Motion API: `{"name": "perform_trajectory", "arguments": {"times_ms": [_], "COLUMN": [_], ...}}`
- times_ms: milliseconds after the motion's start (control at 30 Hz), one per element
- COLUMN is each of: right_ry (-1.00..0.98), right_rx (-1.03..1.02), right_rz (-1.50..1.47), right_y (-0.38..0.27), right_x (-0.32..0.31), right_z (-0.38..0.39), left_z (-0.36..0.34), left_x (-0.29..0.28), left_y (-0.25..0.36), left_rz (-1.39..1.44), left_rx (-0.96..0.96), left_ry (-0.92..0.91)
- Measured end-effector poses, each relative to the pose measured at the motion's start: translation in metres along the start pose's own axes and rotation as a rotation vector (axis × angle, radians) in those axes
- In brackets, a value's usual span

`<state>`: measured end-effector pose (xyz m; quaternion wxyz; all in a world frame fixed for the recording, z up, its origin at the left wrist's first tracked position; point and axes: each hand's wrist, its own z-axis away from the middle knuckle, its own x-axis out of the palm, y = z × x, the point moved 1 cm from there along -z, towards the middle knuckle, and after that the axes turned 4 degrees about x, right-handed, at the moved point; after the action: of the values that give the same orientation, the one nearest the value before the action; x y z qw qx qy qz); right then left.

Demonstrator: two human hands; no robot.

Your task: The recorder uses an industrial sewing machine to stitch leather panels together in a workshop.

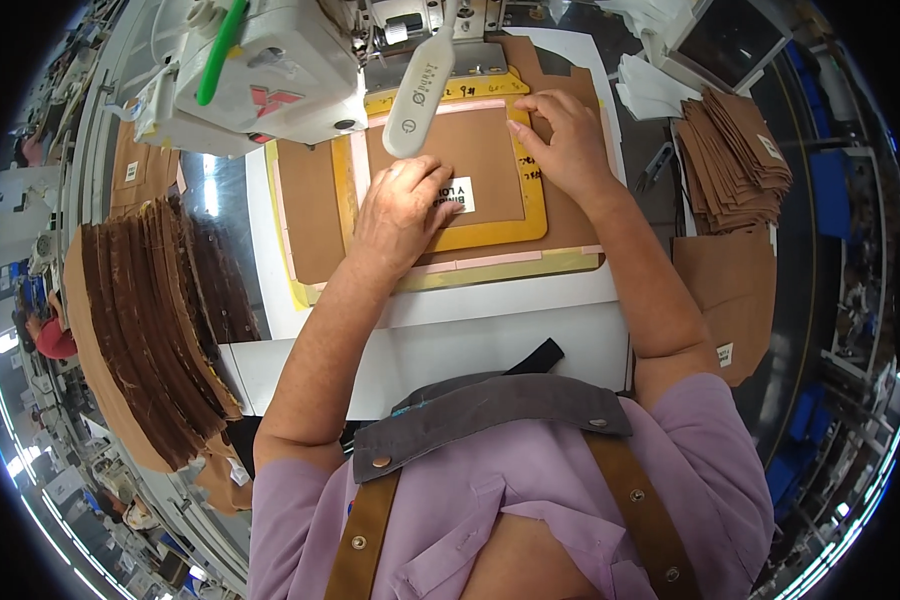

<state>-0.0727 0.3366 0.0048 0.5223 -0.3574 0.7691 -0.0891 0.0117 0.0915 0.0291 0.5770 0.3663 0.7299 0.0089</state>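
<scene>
A brown fabric panel (315,215) lies flat beneath a yellow template frame (470,238), with pink strips along some edges. Inside the frame is more brown fabric, bearing a white printed label (460,194). My left hand (398,212) rests there, fingers bent and bunched, thumb at the label's left edge; whatever lies under the fingers is hidden. At the frame's upper right side, my right hand (570,145) is open, its thumb and forefinger apart by the yellow bar. A white handheld-shaped device (420,95) hangs just above my left hand.
The white sewing machine head (270,75) stands over the panel's upper left. Brown stacked pieces (145,320) lie at left, and a fabric stack (735,155) at right, above another brown piece (725,290). Thread snips (655,165) lie beside the right stack. A screen (730,40) stands at upper right.
</scene>
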Motion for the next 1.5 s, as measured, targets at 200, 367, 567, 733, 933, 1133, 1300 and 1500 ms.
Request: {"name": "perform_trajectory", "arguments": {"times_ms": [200,367,567,733,933,1133,1300,1500], "right_ry": [0.008,0.011,-0.052,-0.022,-0.099,-0.253,-0.208,-0.050], "right_rx": [0.030,0.033,0.064,0.051,0.195,0.360,0.332,0.234], "right_rz": [-0.042,-0.061,-0.040,-0.028,-0.117,-0.158,-0.182,-0.162], "right_y": [0.006,0.002,0.002,0.001,-0.012,-0.021,-0.008,-0.003], "right_x": [0.003,0.003,0.008,0.012,0.009,0.001,0.013,0.024], "right_z": [0.008,0.002,-0.002,-0.009,-0.017,-0.026,-0.029,-0.019], "left_z": [-0.019,-0.028,-0.025,-0.013,-0.010,-0.010,-0.013,-0.024], "left_x": [0.019,0.016,0.025,0.035,0.035,0.034,0.033,0.023], "left_y": [0.000,0.002,0.000,-0.009,-0.010,-0.010,-0.011,-0.006], "left_rz": [0.014,-0.202,-0.359,-0.238,-0.178,-0.170,-0.151,-0.080], "left_rx": [-0.014,0.022,0.084,0.106,0.111,0.134,0.138,0.076], "left_ry": [-0.017,-0.214,-0.252,0.094,0.192,0.205,0.157,0.076]}}
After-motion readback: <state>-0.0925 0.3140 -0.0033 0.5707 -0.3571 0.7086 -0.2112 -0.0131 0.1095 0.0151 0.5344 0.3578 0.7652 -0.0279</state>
